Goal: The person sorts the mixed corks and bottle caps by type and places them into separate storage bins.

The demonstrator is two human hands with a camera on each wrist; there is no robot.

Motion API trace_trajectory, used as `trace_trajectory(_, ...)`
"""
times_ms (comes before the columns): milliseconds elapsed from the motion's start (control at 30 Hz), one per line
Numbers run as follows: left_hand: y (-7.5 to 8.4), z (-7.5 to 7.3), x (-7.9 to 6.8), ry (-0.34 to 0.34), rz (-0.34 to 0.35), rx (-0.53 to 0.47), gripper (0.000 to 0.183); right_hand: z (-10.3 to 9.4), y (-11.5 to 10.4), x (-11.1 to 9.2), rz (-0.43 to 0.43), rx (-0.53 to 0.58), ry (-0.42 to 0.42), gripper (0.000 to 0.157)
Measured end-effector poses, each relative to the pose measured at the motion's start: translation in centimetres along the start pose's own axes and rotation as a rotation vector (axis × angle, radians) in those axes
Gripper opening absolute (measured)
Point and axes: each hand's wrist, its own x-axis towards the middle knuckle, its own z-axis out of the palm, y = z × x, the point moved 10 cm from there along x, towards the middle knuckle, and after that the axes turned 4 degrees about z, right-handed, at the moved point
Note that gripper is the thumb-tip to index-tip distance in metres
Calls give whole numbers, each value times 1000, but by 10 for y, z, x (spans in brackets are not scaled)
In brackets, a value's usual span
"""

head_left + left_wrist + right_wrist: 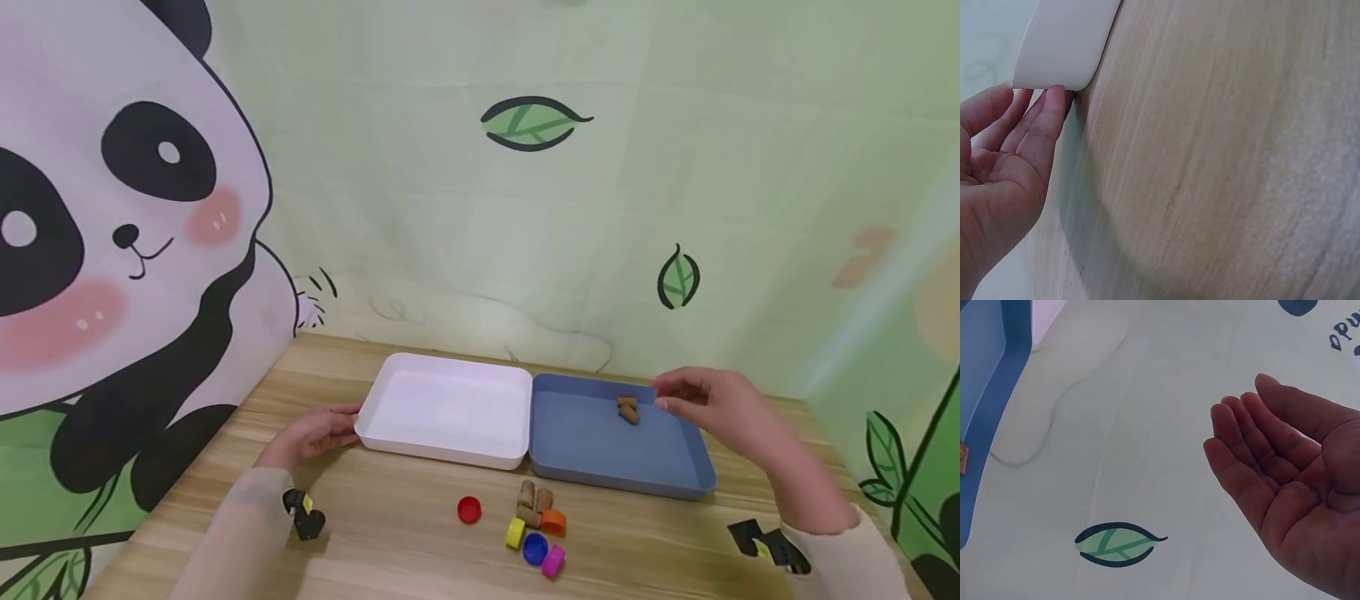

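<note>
My left hand [321, 432] is at the left end of the white tray [450, 408]. In the left wrist view its fingertips [1054, 97] touch the tray's end wall, fingers nearly straight. Over the back right edge of the blue tray [622, 446] hovers my right hand [708, 408]. Its palm shows in the right wrist view with fingers loosely bent and nothing in them. A few brown cork-like pieces [628, 410] lie inside the blue tray, left of that hand. The two trays stand side by side, the white one bare inside.
In front of the trays lie more brown pieces [527, 494] and several bottle caps: a red cap [469, 510], an orange cap [553, 522], a yellow cap [515, 533], a blue cap [535, 549] and a pink cap [553, 562]. A printed cloth [420, 208] hangs behind the wooden table [397, 533].
</note>
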Motion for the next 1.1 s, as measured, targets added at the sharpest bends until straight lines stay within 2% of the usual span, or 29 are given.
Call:
trace_trajectory(333, 0, -1, -1, 20, -21, -8, 59, 29, -7, -25, -40, 86, 0, 25)
trace_trajectory(667, 2, 1, -2, 14, -22, -7, 60, 55, -5, -37, 25, 115, -38, 25)
trace_trajectory(933, 1, 0, -1, 25, -33, -2, 60, 64, -9, -46, -15, 75, 12, 21)
trace_trajectory(1100, -1, -1, -1, 22, -23, -1, 60, 70, -10, -51, -21, 97, 24, 20)
